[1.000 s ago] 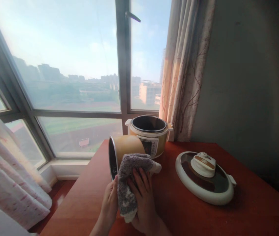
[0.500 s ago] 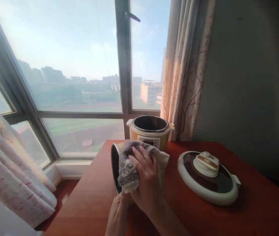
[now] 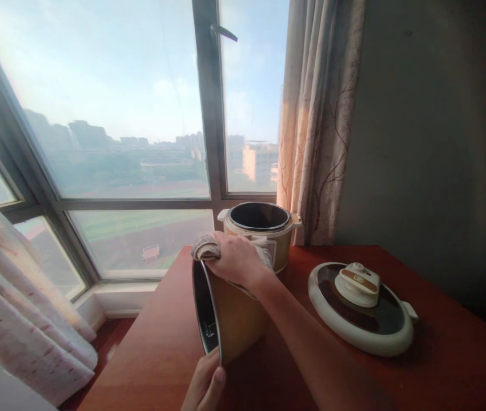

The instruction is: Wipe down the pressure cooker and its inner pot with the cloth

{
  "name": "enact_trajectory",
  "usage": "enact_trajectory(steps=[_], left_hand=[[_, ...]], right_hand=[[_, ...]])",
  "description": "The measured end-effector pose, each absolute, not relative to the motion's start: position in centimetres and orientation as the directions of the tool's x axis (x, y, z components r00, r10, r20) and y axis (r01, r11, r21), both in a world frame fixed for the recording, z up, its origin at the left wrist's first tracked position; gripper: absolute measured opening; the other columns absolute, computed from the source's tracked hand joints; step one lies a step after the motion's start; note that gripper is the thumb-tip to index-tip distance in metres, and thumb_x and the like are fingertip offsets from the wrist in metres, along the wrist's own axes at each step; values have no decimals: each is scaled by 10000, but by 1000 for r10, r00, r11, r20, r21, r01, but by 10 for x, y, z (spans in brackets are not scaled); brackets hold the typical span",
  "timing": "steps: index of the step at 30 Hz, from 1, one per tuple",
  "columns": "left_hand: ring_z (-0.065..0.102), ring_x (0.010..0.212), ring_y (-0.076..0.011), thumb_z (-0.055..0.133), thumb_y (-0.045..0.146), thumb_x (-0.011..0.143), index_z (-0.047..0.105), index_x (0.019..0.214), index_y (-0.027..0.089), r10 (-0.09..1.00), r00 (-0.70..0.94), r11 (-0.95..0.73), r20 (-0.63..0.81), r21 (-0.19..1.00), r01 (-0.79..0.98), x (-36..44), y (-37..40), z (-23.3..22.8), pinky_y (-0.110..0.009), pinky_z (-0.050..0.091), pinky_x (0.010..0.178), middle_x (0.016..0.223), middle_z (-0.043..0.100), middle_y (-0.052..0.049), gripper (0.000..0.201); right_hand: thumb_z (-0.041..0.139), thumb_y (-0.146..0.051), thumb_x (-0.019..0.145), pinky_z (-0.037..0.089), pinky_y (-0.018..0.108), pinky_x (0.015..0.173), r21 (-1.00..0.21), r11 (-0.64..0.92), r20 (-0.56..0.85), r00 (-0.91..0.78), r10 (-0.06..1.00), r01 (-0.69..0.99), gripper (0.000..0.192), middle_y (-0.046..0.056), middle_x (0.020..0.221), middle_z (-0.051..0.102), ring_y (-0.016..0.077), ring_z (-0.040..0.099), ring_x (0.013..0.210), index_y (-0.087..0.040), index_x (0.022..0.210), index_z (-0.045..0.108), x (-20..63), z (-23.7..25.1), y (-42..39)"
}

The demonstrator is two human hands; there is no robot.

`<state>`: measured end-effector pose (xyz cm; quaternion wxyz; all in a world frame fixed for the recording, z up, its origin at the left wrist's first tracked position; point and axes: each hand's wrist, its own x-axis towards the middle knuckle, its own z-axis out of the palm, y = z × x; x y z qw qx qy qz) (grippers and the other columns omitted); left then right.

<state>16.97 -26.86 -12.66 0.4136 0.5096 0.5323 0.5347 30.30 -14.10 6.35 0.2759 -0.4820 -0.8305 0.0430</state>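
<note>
An inner pot [image 3: 243, 319], dark inside and golden-brown outside, is tipped on its side above the table, its mouth facing left. My left hand [image 3: 207, 377] grips the lower part of its rim, thumb on the outside and fingers inside. At the top of the rim my right hand [image 3: 238, 257] presses a grey-and-beige cloth [image 3: 207, 248], its fingers curled over it. Part of the cloth hangs behind that hand. Just beyond stands the cooker body [image 3: 283, 242], uncovered and partly hidden by the hand and cloth.
On the right of the red-brown table [image 3: 140, 365] lies the cooker lid [image 3: 386, 311], white-rimmed with a knob on top. A window [image 3: 118, 114] and curtains [image 3: 320, 125] border the far side. The table's left edge drops to the floor.
My right hand has slid the cloth up and left, from the pot's outer side to the top of its rim. My left hand still grips the lower rim.
</note>
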Motion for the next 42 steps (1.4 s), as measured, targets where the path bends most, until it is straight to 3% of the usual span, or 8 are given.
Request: enact_trajectory(steps=[3, 10, 16, 22, 27, 31, 37, 42], left_hand=[[645, 1056, -391, 684, 775, 650, 825, 928, 206, 991, -36, -124, 132, 977, 176, 159, -264, -145, -495, 469, 1044, 1041, 767, -145, 649], [623, 1068, -361, 632, 761, 729, 796, 948, 193, 906, -356, -192, 230, 972, 139, 188, -275, -159, -433, 462, 1049, 1091, 738, -148, 631], [647, 1033, -347, 646, 775, 705, 779, 915, 168, 929, -328, -130, 170, 981, 142, 181, -266, -159, -424, 493, 1002, 1064, 743, -161, 656], [677, 955, -344, 623, 826, 667, 772, 793, 154, 954, -270, -106, 131, 989, 106, 176, -253, -146, -396, 554, 887, 947, 763, -157, 700], [673, 758, -308, 737, 780, 544, 754, 674, 174, 950, -290, -136, 118, 990, -45, 182, -243, -144, -402, 582, 773, 766, 751, -106, 620], [671, 766, -306, 785, 790, 406, 751, 667, 178, 958, -286, -39, -3, 989, -142, 183, -238, -126, -376, 583, 728, 723, 742, -80, 665], [689, 899, -302, 740, 787, 559, 759, 813, 152, 977, -129, 143, -172, 967, -212, 187, -240, -73, -382, 570, 825, 813, 760, -76, 685], [702, 923, -306, 777, 723, 578, 758, 858, 153, 952, -143, 210, -271, 917, -340, 188, -244, -69, -384, 567, 826, 850, 765, -83, 636]], right_hand=[[533, -469, 888, 405, 408, 962, -314, 557, 456, -392, 799, 769, 325, 96, 1060, 737, 270, 649, 1036, -215, 1031, 676, 301, 61, -140], [540, -440, 882, 433, 386, 929, -311, 596, 528, -387, 756, 740, 270, 73, 1021, 741, 258, 652, 996, -221, 937, 687, 303, 56, -147], [594, -364, 816, 201, 473, 1190, -337, 662, 654, -339, 676, 669, 475, 89, 1391, 608, 276, 507, 1305, -192, 1259, 622, 306, 30, -169], [582, -244, 692, 35, 481, 1245, -316, 701, 743, -293, 601, 639, 776, 42, 1590, 388, 278, 298, 1482, -215, 1458, 466, 314, -17, -203], [595, -306, 738, 61, 589, 1231, -288, 719, 773, -290, 565, 632, 841, 76, 1637, 281, 353, 238, 1504, -202, 1536, 350, 324, -64, -225], [579, -278, 842, 231, 651, 1186, -327, 667, 780, -207, 590, 670, 756, 83, 1602, 358, 377, 316, 1471, -265, 1554, 327, 321, -116, -229], [494, -159, 911, 472, 579, 1080, -414, 586, 778, -63, 625, 697, 710, 7, 1472, 546, 314, 499, 1366, -438, 1537, 310, 303, -184, -226], [525, -168, 917, 458, 598, 1077, -447, 539, 731, -56, 680, 714, 707, 19, 1482, 535, 334, 483, 1376, -435, 1537, 314, 297, -163, -238]])
